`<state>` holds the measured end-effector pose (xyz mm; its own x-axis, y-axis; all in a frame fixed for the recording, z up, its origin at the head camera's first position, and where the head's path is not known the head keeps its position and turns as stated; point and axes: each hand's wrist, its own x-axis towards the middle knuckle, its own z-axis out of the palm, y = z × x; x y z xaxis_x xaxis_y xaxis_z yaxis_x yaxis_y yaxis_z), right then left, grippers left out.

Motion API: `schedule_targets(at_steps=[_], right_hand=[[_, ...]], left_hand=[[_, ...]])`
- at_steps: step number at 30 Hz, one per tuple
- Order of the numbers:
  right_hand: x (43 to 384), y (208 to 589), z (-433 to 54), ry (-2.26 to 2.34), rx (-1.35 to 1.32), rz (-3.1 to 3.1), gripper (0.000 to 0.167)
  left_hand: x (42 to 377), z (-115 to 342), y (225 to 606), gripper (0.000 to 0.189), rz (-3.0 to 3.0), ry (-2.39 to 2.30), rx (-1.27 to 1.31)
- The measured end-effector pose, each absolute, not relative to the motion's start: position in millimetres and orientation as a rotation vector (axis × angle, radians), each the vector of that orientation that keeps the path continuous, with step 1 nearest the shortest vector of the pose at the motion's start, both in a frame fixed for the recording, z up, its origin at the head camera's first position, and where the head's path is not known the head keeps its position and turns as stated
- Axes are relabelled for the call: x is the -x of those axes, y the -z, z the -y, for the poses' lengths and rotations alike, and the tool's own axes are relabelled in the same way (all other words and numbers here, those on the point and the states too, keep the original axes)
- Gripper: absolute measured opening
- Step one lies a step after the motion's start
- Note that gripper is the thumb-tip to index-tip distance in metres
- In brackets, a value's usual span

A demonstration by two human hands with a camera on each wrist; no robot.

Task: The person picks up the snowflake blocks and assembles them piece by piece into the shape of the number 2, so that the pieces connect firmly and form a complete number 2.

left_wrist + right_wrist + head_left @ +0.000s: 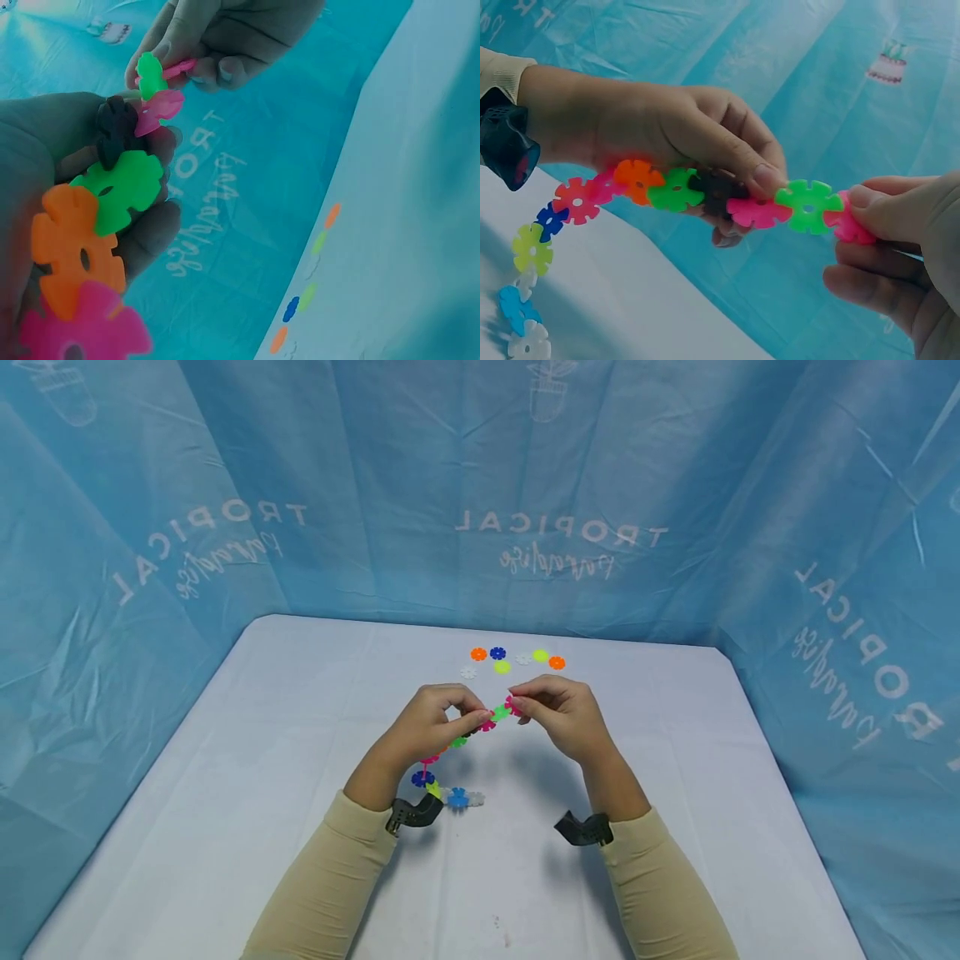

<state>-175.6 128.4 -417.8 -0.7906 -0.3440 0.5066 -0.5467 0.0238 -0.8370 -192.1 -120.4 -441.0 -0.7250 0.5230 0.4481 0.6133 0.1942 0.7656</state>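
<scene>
A chain of colourful flower-shaped plastic interlocking discs is held up over the table between both hands. My left hand (429, 720) pinches it near a pink disc (756, 214), with a black disc (714, 193) under its fingers. Beyond that, a green disc (808, 207) spans the gap between the hands. My right hand (564, 714) pinches the pink disc (849, 223) at the chain's end, its thumb covering part of it. From the left hand the chain sags past an orange disc (639, 181) and a dark blue disc (422, 778), down to a light blue disc (457, 798) low by the left wrist.
Loose discs lie toward the back of the white table (637, 735), among them an orange disc (478, 654), a blue disc (498, 653) and a yellow disc (541, 656). Blue printed sheeting (480, 468) surrounds the table at the back and sides.
</scene>
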Motion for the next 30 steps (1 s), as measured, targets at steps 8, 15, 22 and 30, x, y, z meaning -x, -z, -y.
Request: schedule_targets(at_steps=[8, 15, 22, 30], right_hand=[[173.9, 417.2, -125.8, -1.829, -0.947, 2.071, 0.016], [174.7, 416.8, -126.9, -1.839, -0.983, 2.048, 0.02], [185.8, 433.4, -134.4, -1.814, -0.952, 2.097, 0.028], [192.0, 442.3, -140.2, -1.811, -0.944, 2.136, 0.026]], left_hand=[[192.0, 119.1, 441.4, 0.006, 2.307, 1.547, 1.13], [193.7, 118.3, 443.6, 0.006, 2.312, 1.591, 1.122], [193.9, 118.0, 443.0, 0.005, 2.343, 1.594, 1.092], [192.8, 119.1, 442.7, 0.006, 2.381, 1.57, 1.084]])
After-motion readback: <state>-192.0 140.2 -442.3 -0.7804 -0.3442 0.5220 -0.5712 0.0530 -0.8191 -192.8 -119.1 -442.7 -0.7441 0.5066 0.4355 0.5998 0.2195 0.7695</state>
